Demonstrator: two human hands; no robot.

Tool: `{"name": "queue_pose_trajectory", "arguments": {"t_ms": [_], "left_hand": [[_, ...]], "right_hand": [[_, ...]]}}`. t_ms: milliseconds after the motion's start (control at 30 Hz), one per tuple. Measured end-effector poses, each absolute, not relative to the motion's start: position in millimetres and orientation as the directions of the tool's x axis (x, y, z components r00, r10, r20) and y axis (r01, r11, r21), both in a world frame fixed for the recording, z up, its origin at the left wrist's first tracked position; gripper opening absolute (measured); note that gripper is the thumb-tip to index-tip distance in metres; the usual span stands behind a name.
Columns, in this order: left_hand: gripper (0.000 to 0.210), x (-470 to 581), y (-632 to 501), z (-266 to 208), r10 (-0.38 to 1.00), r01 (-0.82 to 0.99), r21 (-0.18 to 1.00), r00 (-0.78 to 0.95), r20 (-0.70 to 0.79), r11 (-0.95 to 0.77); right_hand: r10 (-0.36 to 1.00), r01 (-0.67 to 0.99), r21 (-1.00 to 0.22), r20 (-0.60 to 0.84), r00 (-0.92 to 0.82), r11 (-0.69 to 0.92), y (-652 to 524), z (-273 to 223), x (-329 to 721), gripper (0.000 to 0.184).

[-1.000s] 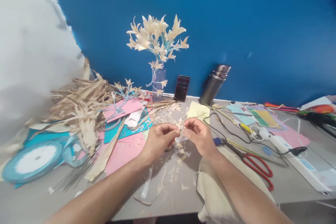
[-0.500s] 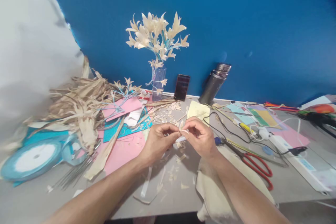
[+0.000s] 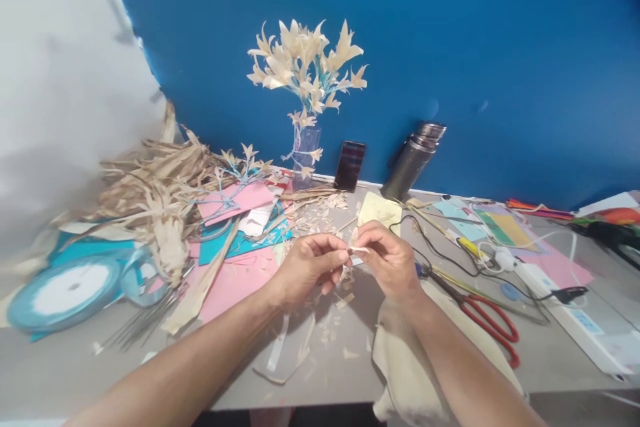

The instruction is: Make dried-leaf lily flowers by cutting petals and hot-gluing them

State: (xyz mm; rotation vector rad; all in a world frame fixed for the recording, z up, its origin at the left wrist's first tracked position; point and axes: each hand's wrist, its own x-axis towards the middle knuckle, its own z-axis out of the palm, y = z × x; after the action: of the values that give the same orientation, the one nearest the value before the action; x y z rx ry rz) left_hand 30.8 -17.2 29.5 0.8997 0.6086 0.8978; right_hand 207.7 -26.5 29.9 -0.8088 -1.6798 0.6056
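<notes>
Thumb and forefinger of the right hand (image 3: 387, 257) are pinched on a small pale piece (image 3: 360, 250), held above the middle of the grey surface (image 3: 340, 380). Left hand (image 3: 313, 267) has thumb and forefinger tips drawn close at the piece's left end; whether they grip it cannot be told.

Pale scraps (image 3: 349, 352) lie scattered below the hands. Translucent strip (image 3: 277, 343) lies near the front edge, beside the left forearm. Beige cloth (image 3: 400, 360) lies under the right forearm, reaching the front edge. Scissors (image 3: 493, 329) with red handles lie to the right of that forearm; white power strip (image 3: 565, 317) is farther toward the right edge.

Pink paper (image 3: 235, 283) lies left of the left hand. Blue ribbon spool (image 3: 75, 287) is near the left edge, dry husks (image 3: 160, 193) heaped toward the back left corner. Along the back edge: clear vase (image 3: 309, 140) with pale flowers (image 3: 297, 60), upright phone (image 3: 350, 165), and dark flask (image 3: 410, 163), tilted right.
</notes>
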Motion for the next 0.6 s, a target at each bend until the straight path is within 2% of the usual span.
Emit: {"name": "queue_pose_trajectory", "arguments": {"t_ms": [400, 600], "left_hand": [[0.026, 31.5, -20.0, 30.0, 0.808, -0.485, 0.726, 0.565, -0.165, 0.488], [0.028, 32.0, -19.3, 26.9, 0.840, -0.498, 0.751, 0.524, -0.139, 0.435]], "right_hand": [[0.846, 0.030, -0.859, 0.497, -0.193, 0.511, -22.6, 25.9, 210.9, 0.010], [0.874, 0.045, -0.882, 0.457, -0.164, 0.469, -23.4, 26.5, 210.6, 0.011]]}}
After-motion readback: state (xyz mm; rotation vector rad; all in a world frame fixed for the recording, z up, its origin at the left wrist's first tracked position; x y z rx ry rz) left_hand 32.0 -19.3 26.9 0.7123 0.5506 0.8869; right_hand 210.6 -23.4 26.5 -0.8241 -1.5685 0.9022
